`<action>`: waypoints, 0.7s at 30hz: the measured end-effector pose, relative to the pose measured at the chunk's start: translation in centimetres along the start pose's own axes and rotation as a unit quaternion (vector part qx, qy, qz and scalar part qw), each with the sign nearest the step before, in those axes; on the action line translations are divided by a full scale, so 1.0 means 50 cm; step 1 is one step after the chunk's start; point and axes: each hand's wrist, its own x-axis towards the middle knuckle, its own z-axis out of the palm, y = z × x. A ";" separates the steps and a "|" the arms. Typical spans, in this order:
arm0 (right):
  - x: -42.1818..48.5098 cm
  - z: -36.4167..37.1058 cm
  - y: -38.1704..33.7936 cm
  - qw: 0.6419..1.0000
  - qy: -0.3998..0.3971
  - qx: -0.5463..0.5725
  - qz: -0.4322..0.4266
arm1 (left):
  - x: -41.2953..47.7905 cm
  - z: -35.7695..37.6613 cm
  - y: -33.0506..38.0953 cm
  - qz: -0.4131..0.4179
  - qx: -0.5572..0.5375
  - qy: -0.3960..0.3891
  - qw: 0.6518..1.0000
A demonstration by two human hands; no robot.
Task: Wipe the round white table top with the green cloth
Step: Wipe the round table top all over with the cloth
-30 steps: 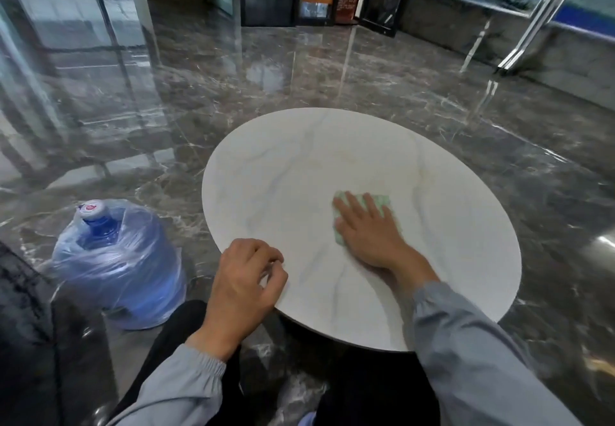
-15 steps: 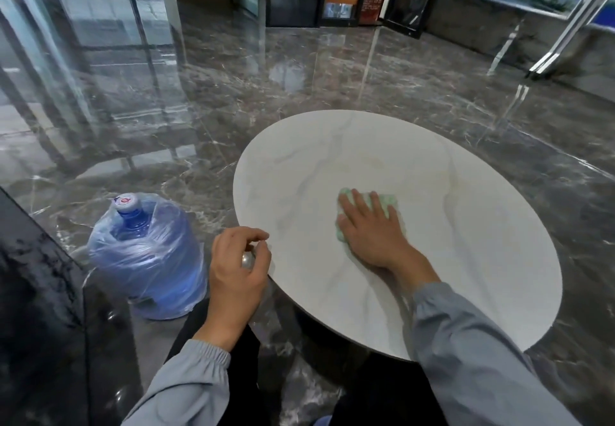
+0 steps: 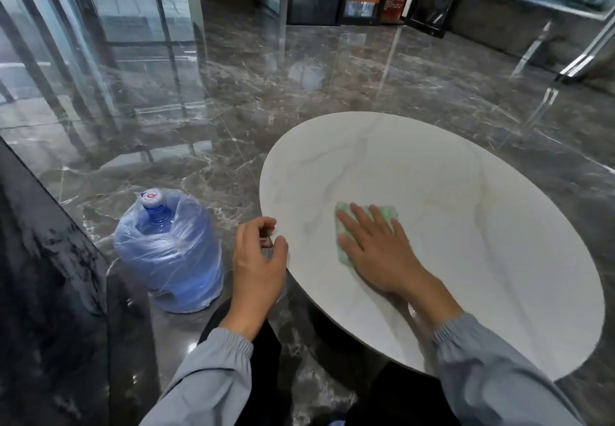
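Observation:
The round white table top [image 3: 466, 176] with faint grey veins fills the right half of the head view. A small green cloth [image 3: 388, 211] lies on its near left part. My right hand [image 3: 376, 252] rests flat on the cloth with fingers spread, covering most of it; only the far edge and left edge of the cloth show. My left hand [image 3: 258, 266] hovers just off the table's left rim, fingers loosely curled around nothing. Grey sleeves cover both forearms.
A large blue water bottle [image 3: 169, 252] wrapped in clear plastic stands on the glossy dark marble floor [image 3: 299, 76] left of the table. A dark slab-like surface [image 3: 43, 276] rises at the near left. Doors and a poster stand far behind.
The view has swung left, so the table sits further right in frame. My left hand has come off the table's near edge to its left rim. My right hand stays on the cloth.

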 end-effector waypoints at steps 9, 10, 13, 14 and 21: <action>-0.079 0.035 -0.157 0.986 -0.012 -0.043 -0.163 | 0.022 -0.002 -0.014 -0.037 -0.039 0.040 0.998; -0.108 0.037 -0.135 0.984 -0.013 -0.043 -0.171 | 0.023 -0.001 -0.015 -0.040 -0.044 0.040 0.997; -0.132 0.023 -0.033 0.994 -0.021 -0.007 -0.104 | 0.026 -0.003 -0.018 -0.041 -0.057 0.038 0.997; -0.117 0.017 -0.005 0.998 -0.018 -0.004 -0.062 | 0.027 -0.005 -0.020 -0.041 -0.060 0.037 0.997; 0.059 0.007 -0.123 0.999 -0.034 -0.002 -0.043 | 0.020 -0.015 -0.014 -0.026 -0.075 0.039 0.996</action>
